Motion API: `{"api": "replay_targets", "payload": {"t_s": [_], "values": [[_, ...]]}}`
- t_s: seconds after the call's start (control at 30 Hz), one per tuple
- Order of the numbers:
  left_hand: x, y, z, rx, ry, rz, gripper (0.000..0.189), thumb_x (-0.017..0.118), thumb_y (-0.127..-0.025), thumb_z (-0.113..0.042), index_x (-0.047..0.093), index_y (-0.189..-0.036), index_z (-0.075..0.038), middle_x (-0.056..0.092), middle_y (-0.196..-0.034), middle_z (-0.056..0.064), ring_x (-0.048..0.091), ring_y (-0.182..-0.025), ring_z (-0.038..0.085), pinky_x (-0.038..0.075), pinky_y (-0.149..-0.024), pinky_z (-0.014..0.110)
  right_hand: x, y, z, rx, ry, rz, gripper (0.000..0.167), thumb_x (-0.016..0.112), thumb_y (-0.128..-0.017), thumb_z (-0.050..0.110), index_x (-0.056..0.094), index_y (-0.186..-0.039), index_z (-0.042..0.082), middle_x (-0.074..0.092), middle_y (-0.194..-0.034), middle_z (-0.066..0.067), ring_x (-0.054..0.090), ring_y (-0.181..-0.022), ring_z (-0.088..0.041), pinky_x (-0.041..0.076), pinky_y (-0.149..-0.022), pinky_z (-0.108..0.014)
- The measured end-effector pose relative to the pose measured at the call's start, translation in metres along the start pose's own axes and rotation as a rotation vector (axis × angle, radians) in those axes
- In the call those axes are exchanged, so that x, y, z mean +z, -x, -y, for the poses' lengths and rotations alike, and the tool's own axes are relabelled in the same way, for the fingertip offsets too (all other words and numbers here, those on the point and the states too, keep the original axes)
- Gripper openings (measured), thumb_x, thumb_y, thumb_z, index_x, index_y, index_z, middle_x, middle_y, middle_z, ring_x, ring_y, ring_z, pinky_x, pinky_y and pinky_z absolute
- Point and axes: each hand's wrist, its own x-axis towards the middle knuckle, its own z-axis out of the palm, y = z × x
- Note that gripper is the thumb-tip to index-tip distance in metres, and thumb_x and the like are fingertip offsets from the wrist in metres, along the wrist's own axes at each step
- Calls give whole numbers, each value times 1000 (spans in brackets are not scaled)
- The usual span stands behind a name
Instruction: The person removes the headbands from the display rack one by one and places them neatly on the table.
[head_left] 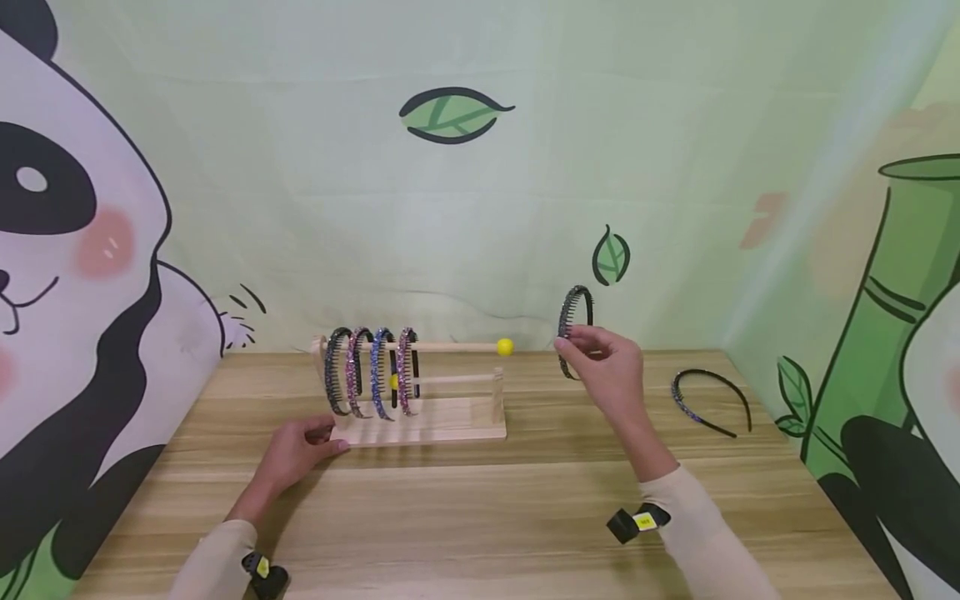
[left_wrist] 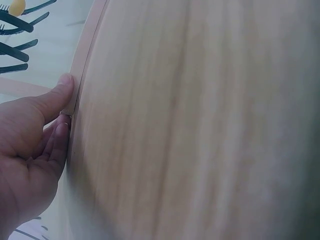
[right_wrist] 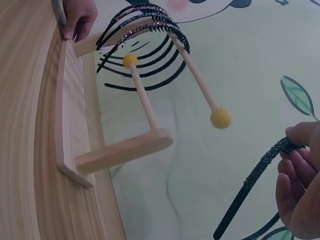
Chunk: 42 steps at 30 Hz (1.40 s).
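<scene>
My right hand (head_left: pixel 606 371) pinches a black glittery toothed headband (head_left: pixel 564 318) between thumb and fingers. It holds the band upright above the table, to the right of a wooden headband stand (head_left: pixel 450 429). In the right wrist view the band's dark free end (right_wrist: pixel 232 212) points down and away from the hand. My left hand (head_left: pixel 295 454) grips the front left corner of the stand's base, the thumb along its front edge. Several glittery headbands, including a blue one (head_left: pixel 379 367), hang in a row on the left part of the upper rod (head_left: pixel 457 347).
A loose headband (head_left: pixel 684 406) with blue glitter lies at the right on the wooden table (head_left: pixel 480 517). The upper rod ends in a yellow ball (head_left: pixel 506 347) at its right. A lower rod (head_left: pixel 457 380) comes from the right post, its yellow ball among the headbands.
</scene>
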Motion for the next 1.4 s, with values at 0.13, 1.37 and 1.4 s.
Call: {"api": "replay_targets", "payload": {"t_s": [0.13,1.37,1.4], "values": [[0,0,1,8,7,-13,54,83,-88,-26,67,-128,7,74,-112,17,69,-98,22,58,-82,34,-3,-2,-7,-10,31,-28,29,84,-87,22,78,-106,1,76,-95,-12,66,-79,-6,54,-70,-15],[0,0,3,-1,7,-7,56,82,-89,-27,65,-131,6,72,-119,21,70,-105,30,58,-90,47,-27,-13,-61,16,221,-89,26,85,-86,25,79,-101,5,77,-89,-12,67,-72,-5,51,-62,-13],[0,-1,3,-1,6,-8,56,82,-89,-28,65,-131,6,72,-119,21,70,-105,30,58,-90,46,-26,-14,-62,18,232,-91,26,85,-86,24,79,-101,5,78,-89,-11,67,-73,-5,51,-62,-13]]}}
